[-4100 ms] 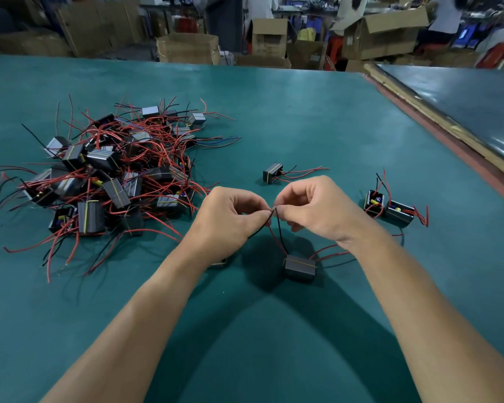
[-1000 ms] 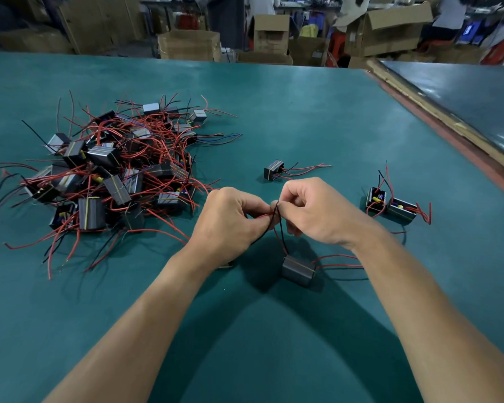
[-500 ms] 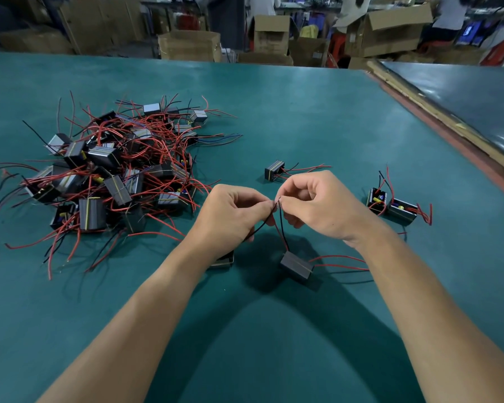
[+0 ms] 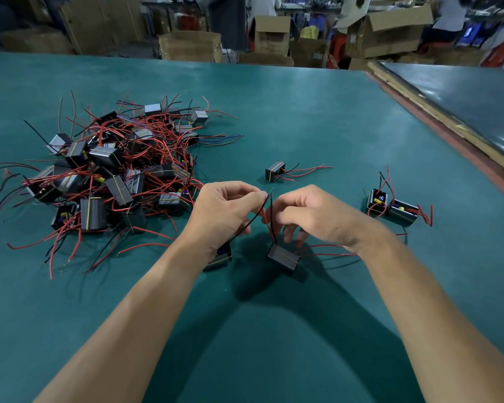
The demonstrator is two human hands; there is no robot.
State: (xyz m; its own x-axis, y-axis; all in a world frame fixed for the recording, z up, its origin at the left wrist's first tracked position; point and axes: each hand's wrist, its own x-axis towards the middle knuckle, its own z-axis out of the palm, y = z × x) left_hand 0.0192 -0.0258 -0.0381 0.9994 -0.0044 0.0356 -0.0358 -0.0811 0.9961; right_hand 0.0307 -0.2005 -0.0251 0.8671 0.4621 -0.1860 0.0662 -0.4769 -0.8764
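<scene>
wires (image 4: 253,217) between hands (image 4: 224,210), table edge (image 4: 448,136) well rightward

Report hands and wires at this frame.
Left hand pinches two black wires near their meeting tips. Right hand loose beside them, gripping nothing visible. Modules below, at table. Nothing blocks them.

A tangled heap of small black box-shaped modules with red and black leads (image 4: 105,175) sprawls across the left of the teal tabletop (image 4: 303,112). One lone black module with red leads (image 4: 275,171) lies mid-table. Two open-topped black cases (image 4: 401,216) (touching, red leads curling out) sit well to its right. Brown cardboard boxes (image 4: 189,46) stand beyond the far edge.
</scene>
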